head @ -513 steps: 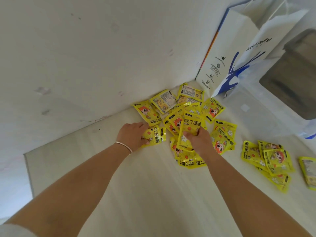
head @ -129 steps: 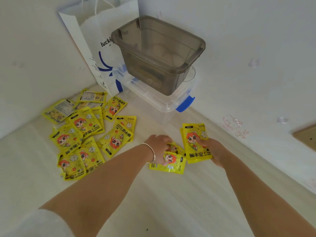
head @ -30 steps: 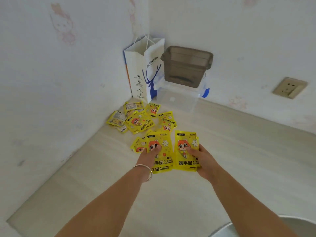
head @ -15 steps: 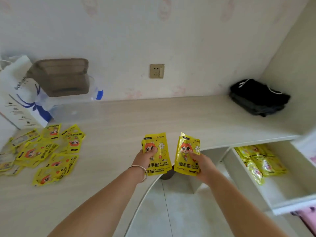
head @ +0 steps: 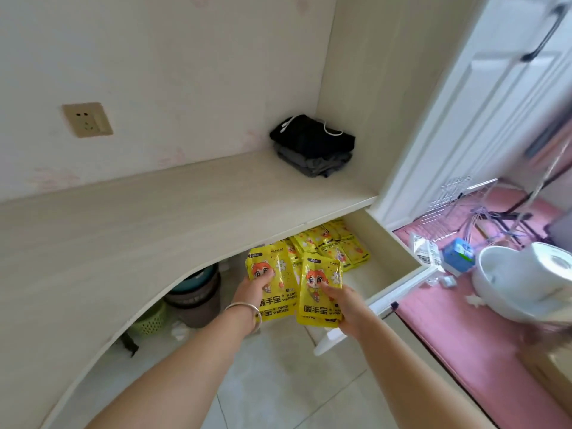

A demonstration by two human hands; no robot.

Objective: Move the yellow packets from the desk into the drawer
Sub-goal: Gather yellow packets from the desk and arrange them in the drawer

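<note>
Both hands have swung right from the desk's middle and are now hovering at the open drawer (head: 399, 289). In the head view, the left hand (head: 252, 291) is gripping a stack of packets (head: 272, 286), thumb pressing on the front, fingers hidden behind. Just to its right, the right hand (head: 346, 305) is clamping a second stack (head: 320, 292) the same way. More packets (head: 334, 246) are lying at the drawer's far end, under the desk (head: 154, 224). Folded dark clothes (head: 312, 145) are sitting in the desk's far right corner.
</note>
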